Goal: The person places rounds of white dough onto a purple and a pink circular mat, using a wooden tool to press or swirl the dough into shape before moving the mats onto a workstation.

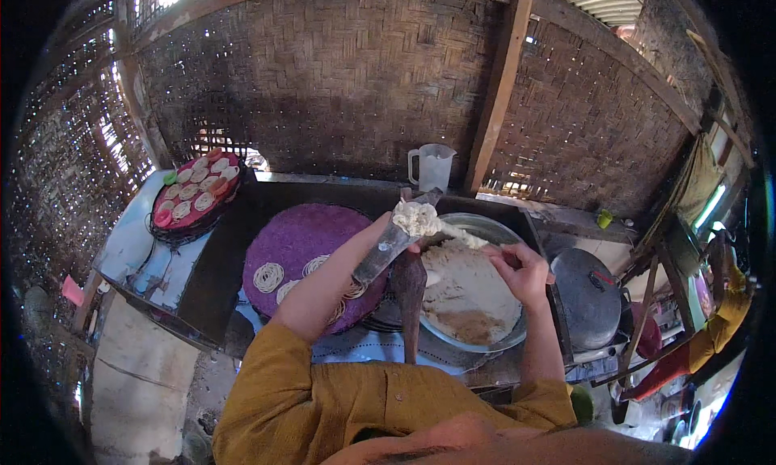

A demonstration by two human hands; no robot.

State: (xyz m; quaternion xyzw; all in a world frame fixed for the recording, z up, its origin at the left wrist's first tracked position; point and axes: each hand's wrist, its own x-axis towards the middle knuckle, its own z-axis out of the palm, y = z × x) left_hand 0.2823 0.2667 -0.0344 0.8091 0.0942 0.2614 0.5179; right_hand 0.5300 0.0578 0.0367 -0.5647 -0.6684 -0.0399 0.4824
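Observation:
My left hand [414,247], mostly hidden behind a wooden hand press [379,256], grips it at a tilt. A lump of pale, sticky dough [417,218] sits on the press's upper part. A dark wooden handle [411,307] extends down from it towards me. My right hand [520,271] pinches a thin, dough-coated utensil [461,233], whose far end meets the lump. Below my right hand stands a wide metal basin [476,347] with pale dough or flour [467,277] and a brown patch. Under my left forearm, a round purple mat [303,234] carries several noodle coils [268,277].
A clear plastic jug [433,166] stands by the woven bamboo wall [364,89]. Far left, a pink-lined round tray [197,192] holds noodle coils and coloured plastic pieces. A lidded dark pot [585,298] is right of the basin. A wooden post [500,89] rises behind the table.

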